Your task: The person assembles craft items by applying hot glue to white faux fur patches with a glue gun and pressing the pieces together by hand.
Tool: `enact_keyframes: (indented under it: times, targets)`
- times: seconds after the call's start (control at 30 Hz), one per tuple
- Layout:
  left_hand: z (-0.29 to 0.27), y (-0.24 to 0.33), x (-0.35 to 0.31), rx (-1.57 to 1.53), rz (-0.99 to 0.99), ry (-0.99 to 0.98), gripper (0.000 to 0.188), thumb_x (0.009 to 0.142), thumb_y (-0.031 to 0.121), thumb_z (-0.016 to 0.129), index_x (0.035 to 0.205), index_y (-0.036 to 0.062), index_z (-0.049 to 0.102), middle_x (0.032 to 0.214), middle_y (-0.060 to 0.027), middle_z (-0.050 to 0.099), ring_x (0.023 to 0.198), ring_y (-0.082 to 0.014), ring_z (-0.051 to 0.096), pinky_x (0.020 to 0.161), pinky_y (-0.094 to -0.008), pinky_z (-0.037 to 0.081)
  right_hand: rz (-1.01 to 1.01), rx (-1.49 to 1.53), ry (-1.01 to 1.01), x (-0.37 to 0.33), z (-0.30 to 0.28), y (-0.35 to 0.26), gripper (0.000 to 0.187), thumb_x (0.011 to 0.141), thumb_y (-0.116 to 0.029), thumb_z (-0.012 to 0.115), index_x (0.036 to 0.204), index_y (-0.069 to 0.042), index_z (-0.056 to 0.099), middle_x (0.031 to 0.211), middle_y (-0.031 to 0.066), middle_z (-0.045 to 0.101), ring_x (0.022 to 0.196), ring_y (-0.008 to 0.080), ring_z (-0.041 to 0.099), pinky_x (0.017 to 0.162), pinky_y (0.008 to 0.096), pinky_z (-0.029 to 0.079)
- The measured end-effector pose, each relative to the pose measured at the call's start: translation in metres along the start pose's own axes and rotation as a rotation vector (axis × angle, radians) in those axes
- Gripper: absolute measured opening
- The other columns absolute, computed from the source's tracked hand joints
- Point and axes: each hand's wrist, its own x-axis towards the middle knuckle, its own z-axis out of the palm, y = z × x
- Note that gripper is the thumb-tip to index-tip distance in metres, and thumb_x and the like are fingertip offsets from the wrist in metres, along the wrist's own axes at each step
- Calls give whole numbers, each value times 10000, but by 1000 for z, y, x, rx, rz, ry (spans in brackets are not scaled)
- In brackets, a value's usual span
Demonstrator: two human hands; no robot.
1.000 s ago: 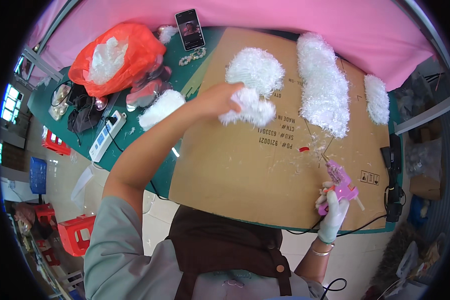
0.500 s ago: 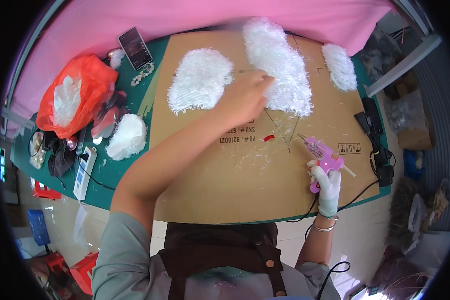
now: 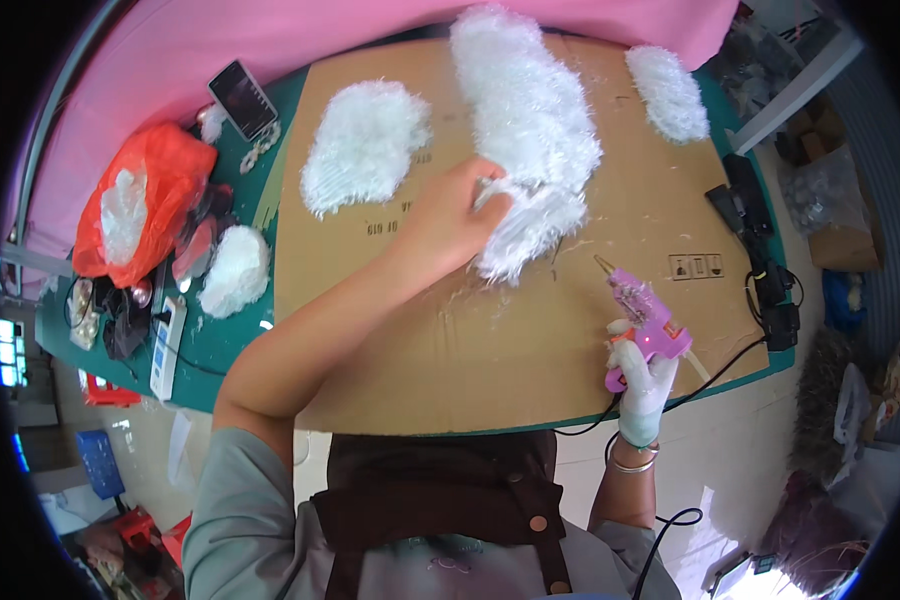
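Observation:
My left hand (image 3: 455, 215), bare, pinches the near left edge of a long white fluffy piece of fabric (image 3: 530, 105). That end is creased and partly folded under the fingers. In a white glove, my right hand (image 3: 640, 390) grips a pink hot glue gun (image 3: 646, 312) over the right part of the cardboard (image 3: 400, 370). The gun's metal tip points up and to the left, apart from the fabric. A second fluffy white piece (image 3: 365, 145) lies left of the long one, and a smaller one (image 3: 668, 95) at the far right.
On the green tabletop at left are an orange-red plastic bag (image 3: 170, 165), a white fluffy bundle (image 3: 238, 270), a phone (image 3: 242, 100), a bead string (image 3: 260, 148) and a white power strip (image 3: 168, 345). Black devices with cables (image 3: 755, 250) line the right edge. Pink cloth (image 3: 300, 35) hangs behind.
My left hand has taken hold of the long fluffy piece's near edge and pulled it nearer and to the left. My right hand still holds the glue gun. The whole view has shifted a little.

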Motion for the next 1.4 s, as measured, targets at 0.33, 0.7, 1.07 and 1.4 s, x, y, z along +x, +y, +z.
enact_keyframes:
  times: [0.33, 0.7, 1.07, 1.4]
  targets:
    - [-39, -62, -165, -16, -282, 67, 318, 1033, 162, 564, 1291, -23, 592, 903, -134, 670, 792, -226, 639, 775, -338, 514, -96, -145, -47, -13, 10, -1, 289, 877, -70, 648, 1145, 37, 630, 837, 46, 655, 681, 82, 577, 671, 231, 473]
    - [-26, -66, -119, 255, 155, -66, 217, 947, 173, 636, 1128, 54, 630, 1000, -163, 613, 953, -382, 628, 820, -466, 519, -183, -193, -116, -17, 18, 14, 342, 895, -91, 668, 1213, 22, 613, 946, 53, 682, 701, 72, 571, 696, 247, 493]
    - [-26, -87, -92, 234, 238, -190, 88, 950, 113, 622, 1023, 68, 645, 1006, -104, 631, 932, -347, 647, 789, -446, 524, -116, -251, -113, -20, 21, 10, 387, 892, -75, 664, 1263, 19, 604, 996, 49, 692, 721, 62, 568, 664, 210, 458]
    - [-28, -71, -83, 351, 367, -386, 166, 924, 262, 674, 1074, 192, 687, 955, -11, 594, 959, -242, 643, 767, -391, 519, -211, -262, -112, -19, 25, 16, 276, 888, -66, 661, 1146, 30, 644, 915, 40, 669, 678, 51, 530, 613, 205, 417]
